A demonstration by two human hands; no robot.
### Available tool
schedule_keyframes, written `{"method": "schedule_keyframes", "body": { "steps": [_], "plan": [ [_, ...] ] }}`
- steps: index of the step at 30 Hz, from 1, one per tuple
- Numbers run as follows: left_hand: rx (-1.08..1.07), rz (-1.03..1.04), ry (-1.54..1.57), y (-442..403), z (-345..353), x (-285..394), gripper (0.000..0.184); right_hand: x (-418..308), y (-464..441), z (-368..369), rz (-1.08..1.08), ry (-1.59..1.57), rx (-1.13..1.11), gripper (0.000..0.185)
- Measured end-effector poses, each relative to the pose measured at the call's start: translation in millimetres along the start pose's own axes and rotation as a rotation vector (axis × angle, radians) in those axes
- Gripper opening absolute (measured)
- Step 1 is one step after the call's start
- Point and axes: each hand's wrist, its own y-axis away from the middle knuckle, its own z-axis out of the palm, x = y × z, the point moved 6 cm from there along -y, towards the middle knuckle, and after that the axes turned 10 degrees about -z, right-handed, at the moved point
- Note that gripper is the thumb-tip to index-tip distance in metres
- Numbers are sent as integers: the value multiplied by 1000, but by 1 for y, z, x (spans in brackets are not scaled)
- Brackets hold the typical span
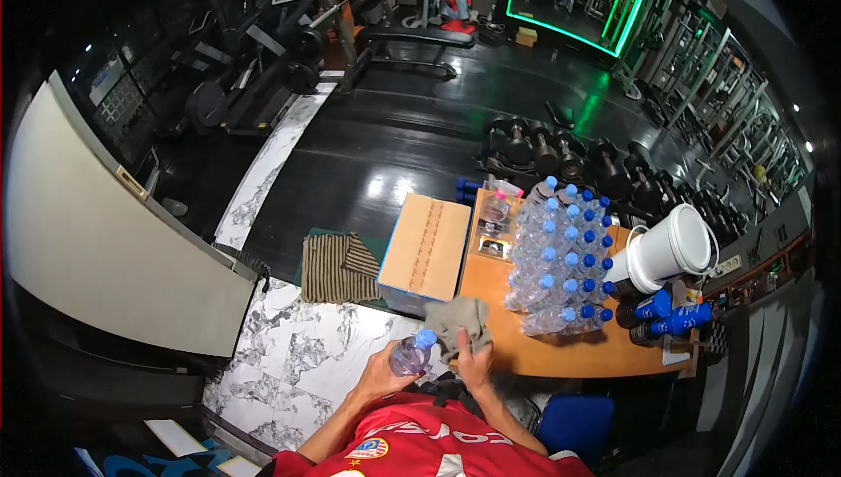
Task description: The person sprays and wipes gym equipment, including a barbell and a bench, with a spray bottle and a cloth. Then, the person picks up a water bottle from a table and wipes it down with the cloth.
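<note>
The left hand [381, 378] is wrapped round the body of a clear plastic bottle [407, 356], its blue cap [426, 339] tilted up towards the cloth. The bottle is held in front of the person, off the left edge of the tabletop [491, 302]. The right hand [475, 365] pinches a grey cloth [460, 324], thumb uppermost, by the near-left corner. The hands are apart.

The plastic looks thin, so a light, steady grip low on the body should avoid denting it (squeezed walls spring back). Gathering the cloth into a compact pad would probably give better control and keep its loose folds from catching the standing bottles [547, 258]. Those fill the middle of the tabletop in close rows, lighter blue caps leftward, darker ones rightward.

As for writing, the red shirt [412, 420] bears a crest and large white letters, too creased to read surely. The blue canisters [688, 318] near the right edge carry white lettering, and the cardboard box [434, 232] has printed tape; both are too small to make out.
</note>
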Motion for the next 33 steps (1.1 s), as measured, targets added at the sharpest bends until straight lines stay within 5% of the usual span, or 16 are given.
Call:
{"method": "schedule_keyframes", "body": {
  "steps": [2,3,6,10,13,17,19,20,22,24,26,28,30,33],
  "plan": [
    [13,7,-11,1,-8,0,58,-27,7,11,-313,-58,39,27],
    [15,16,-28,0,-12,1,57,-38,9,22,-694,221,-114,41],
    [-25,169,-31,-4,-18,4,54,-74,12,58,-798,441,-379,55],
    [48,184,15,1,-31,6,56,-61,2,55,-699,170,-361,42],
    [67,198,31,6,-32,11,60,-7,-9,44,-128,55,-219,32],
    [7,82,53,10,-36,9,57,-34,2,24,-67,54,-15,27],
    [12,82,51,7,-37,10,54,-63,18,32,-813,351,-105,16],
    [-16,182,40,6,-37,19,49,-92,17,49,-729,483,-350,43],
    [-52,278,30,10,-35,21,46,-95,29,72,-817,652,-367,57],
    [-98,44,5,7,-29,1,47,-91,22,68,-729,555,-368,49],
    [-39,55,61,11,-33,3,44,-78,16,69,-647,459,-370,41],
    [-63,62,86,14,-35,2,47,-50,10,58,-395,174,-187,24],
    [-88,107,98,16,-37,6,55,-28,6,46,-104,73,-88,27],
    [-83,84,101,14,-40,5,56,-27,7,36,-101,-28,58,23]
  ]
}}
